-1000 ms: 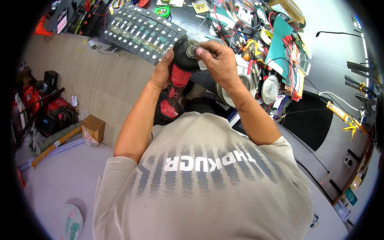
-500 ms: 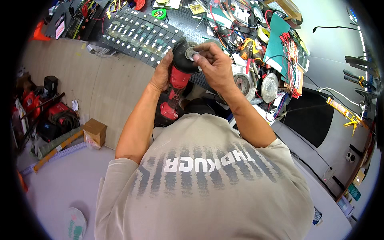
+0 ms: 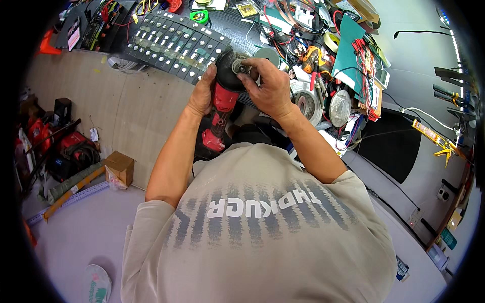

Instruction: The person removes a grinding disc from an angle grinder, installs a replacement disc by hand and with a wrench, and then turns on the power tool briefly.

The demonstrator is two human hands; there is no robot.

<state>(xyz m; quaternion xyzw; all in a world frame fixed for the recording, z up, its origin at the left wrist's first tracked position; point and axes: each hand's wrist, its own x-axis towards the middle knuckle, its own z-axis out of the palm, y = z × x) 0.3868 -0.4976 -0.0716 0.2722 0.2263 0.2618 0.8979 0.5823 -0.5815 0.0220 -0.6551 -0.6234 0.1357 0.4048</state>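
A red and black angle grinder [image 3: 225,99] points away from me, its black guard [image 3: 228,76] at the far end and its body reaching back toward my shirt. My left hand [image 3: 203,92] is closed on the guard's left side, thumb up. At the spindle sits a round metal flange nut [image 3: 239,65]. The fingertips of my right hand [image 3: 269,87] pinch it from the right, forefinger over the top and thumb underneath; they partly hide it. No disc is visible on the spindle.
A dark workbench [image 3: 230,19] carries a battery pack of several cells [image 3: 177,45], a green tape measure [image 3: 199,17], tangled wires and a roll of white material [image 3: 306,103]. At left on the floor are a cardboard box [image 3: 119,166] and red tools. A caulking gun [image 3: 434,139] hangs at right.
My right hand has shifted slightly left, bringing the flange nut in against the spindle; it was tilted between the fingers before. My left hand keeps its hold on the grinder.
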